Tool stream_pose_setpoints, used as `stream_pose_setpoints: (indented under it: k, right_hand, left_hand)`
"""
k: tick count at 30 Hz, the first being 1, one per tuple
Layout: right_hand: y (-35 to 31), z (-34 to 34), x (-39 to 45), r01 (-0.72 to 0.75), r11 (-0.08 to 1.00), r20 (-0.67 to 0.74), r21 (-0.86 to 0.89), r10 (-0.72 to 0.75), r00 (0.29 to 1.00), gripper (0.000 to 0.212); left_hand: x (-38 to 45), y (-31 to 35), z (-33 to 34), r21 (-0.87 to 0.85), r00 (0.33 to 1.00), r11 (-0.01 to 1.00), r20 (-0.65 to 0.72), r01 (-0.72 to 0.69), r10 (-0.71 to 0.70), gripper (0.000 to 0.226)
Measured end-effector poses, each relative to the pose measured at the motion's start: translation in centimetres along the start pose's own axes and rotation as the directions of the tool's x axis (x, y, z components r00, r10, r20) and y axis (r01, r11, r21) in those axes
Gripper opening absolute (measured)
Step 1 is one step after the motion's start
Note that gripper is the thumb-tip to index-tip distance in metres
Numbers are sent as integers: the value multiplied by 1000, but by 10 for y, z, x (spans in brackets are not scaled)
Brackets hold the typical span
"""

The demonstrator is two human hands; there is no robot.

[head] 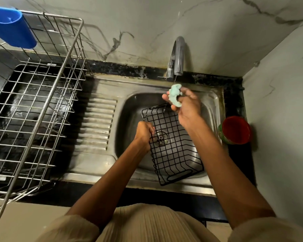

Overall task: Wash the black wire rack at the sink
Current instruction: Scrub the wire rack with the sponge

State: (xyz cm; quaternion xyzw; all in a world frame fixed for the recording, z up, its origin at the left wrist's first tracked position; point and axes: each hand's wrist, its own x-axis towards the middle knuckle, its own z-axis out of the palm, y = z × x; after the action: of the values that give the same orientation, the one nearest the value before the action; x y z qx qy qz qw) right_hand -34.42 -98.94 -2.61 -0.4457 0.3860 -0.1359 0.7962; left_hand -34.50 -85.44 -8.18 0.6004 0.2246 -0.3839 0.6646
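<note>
The black wire rack (171, 145) lies tilted in the sink (129, 109) at centre frame, its long axis running from the upper left near the tap (177, 56) down to the lower right over the sink's near rim. The left hand (144, 132) has its grip curled round the rack's left edge. The right hand (184, 102) pinches a pale green scrubber (175, 96) under a thin stream. Judged step: wetting the scrubber; next, bring it down onto the wires. A steel dish rack (33, 102) sits left on the desk, a red cup (235, 130) right.

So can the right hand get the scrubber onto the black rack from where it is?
Probably yes. The right hand holds the green scrubber under the tap, above the black wire rack; nothing lies between, and the left hand grips the rack's edge.
</note>
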Motion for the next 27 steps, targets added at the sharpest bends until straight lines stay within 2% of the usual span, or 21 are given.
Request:
stream_pose_setpoints:
  k: [2, 3, 4, 6, 7, 10, 12, 14, 16, 18, 20, 21, 22, 25, 27]
  right_hand:
    - [10, 6, -2, 54, 983, 13, -173, -52, 999, 35]
    - [15, 7, -1, 139, 950, 21, -281, -138, 990, 32]
    - [19, 7, 0, 263, 868, 58, -422, -264, 963, 33]
    - [24, 6, -2, 481, 560, 242, -674, -448, 861, 42]
    - [26, 5, -5, 550, 408, 359, -729, -456, 814, 48]
    - [38, 4, -14, 678, 96, 626, -728, -308, 716, 55]
    - [46, -1, -12, 751, -69, 737, -656, -272, 619, 51]
    - [43, -9, -1, 752, -221, 781, -621, -262, 567, 46]
    - [29, -23, 13, 701, -248, 740, -669, -309, 597, 38]
    - [14, -41, 30, 639, -169, 653, -750, -347, 674, 31]
    - [9, -51, 42, 606, -106, 602, -789, -330, 727, 25]
    - [11, -50, 44, 608, -120, 611, -785, -314, 727, 25]
    - [15, -46, 43, 623, -150, 635, -768, -300, 712, 27]
    - [33, -28, 31, 715, -256, 760, -650, -238, 605, 41]
    - [42, -16, 23, 774, -301, 830, -557, -172, 530, 48]
  left_hand:
    - [-2, 1, 4, 11, 999, 999, -1, 34, -34, 14]
    - [-3, 1, 4, 13, 999, 999, 2, 51, -51, 14]
    - [-3, 1, 5, 11, 998, 998, 1, 63, -63, 15]
    - [-2, 2, 5, 12, 996, 996, 4, 85, -85, 16]
    - [-2, 3, 4, 14, 996, 996, 3, 91, -91, 16]
    - [-3, 9, 4, 19, 996, 996, -1, 88, -88, 13]
    - [-3, 10, 3, 40, 996, 995, -6, 89, -89, 18]
    - [-4, 11, 1, 45, 994, 993, -18, 109, -108, 13]
    - [-3, 10, -4, 38, 994, 993, -21, 109, -109, 10]
    - [-3, 11, -10, 34, 993, 994, -53, 104, -102, 11]
    - [-1, 12, -14, 73, 993, 992, -75, 98, -93, 25]
    - [-1, 12, -13, 93, 993, 991, -76, 99, -92, 31]
    - [-3, 13, -10, 106, 993, 989, -68, 105, -98, 30]
    - [-12, 15, 6, 113, 990, 984, -31, 141, -138, 15]
    - [-13, 14, 10, 107, 988, 983, 2, 151, -152, 18]
